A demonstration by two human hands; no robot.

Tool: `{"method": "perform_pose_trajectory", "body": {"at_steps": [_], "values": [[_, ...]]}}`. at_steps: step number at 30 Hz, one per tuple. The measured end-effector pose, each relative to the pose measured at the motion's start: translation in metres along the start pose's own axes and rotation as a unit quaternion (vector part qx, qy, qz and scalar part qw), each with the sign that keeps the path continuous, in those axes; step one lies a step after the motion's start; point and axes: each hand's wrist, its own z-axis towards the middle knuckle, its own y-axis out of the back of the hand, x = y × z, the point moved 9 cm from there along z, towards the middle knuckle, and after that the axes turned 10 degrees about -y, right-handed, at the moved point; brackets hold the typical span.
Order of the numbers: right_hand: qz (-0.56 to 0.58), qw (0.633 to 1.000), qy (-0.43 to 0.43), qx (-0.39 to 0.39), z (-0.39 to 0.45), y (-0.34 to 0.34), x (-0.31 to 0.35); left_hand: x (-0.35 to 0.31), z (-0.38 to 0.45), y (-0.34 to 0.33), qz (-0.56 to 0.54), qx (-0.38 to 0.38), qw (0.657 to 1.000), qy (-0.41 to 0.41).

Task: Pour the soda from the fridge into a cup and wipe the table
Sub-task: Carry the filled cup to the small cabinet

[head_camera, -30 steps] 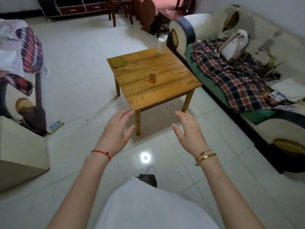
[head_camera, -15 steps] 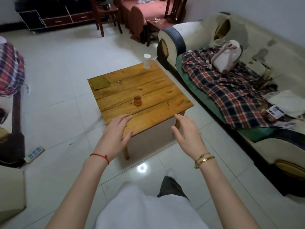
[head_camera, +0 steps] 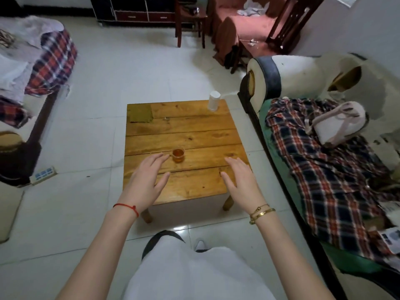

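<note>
Each hand's grip, left (head_camera: pixel 149 180) and right (head_camera: pixel 240 180), is spread empty near the amber-filled cup (head_camera: pixel 178 155).

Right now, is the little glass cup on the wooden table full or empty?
Not empty: the upright cup holds amber liquid nearly to its rim. Whether it is soda, I cannot tell.

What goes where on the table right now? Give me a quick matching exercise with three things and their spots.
Things:
1. small glass cup
2. white cup
3. olive cloth

Places on the wooden table:
A. far right corner
B. far left corner
C. near the left hand, holding amber liquid

Pairs: 1-C, 2-A, 3-B
</note>
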Motion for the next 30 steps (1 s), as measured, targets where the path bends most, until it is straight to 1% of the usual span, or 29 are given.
{"method": "perform_pose_trajectory", "body": {"at_steps": [6,10,15,19,23,26,30], "values": [[0.007,0.999,0.021,0.050,0.067,-0.005,0.002,0.015,0.039,-0.008,-0.006,-0.016,0.998,0.058],[0.000,0.996,0.039,0.080,0.103,-0.028,0.008,0.037,0.064,-0.016,-0.018,-0.005,0.997,0.069],[0.008,0.994,0.012,0.113,0.146,-0.059,0.008,0.073,0.090,-0.025,-0.031,0.019,0.995,0.092],[0.035,0.990,-0.036,0.131,0.183,-0.077,0.003,0.109,0.110,-0.035,-0.044,0.028,0.991,0.122],[0.072,0.980,-0.111,0.146,0.224,-0.099,-0.005,0.146,0.131,-0.053,-0.068,0.038,0.983,0.166],[0.101,0.963,-0.181,0.171,0.255,-0.131,-0.022,0.173,0.146,-0.074,-0.097,0.037,0.973,0.205],[0.162,0.926,-0.267,0.213,0.283,-0.188,-0.045,0.207,0.159,-0.117,-0.131,0.042,0.956,0.258]]}}
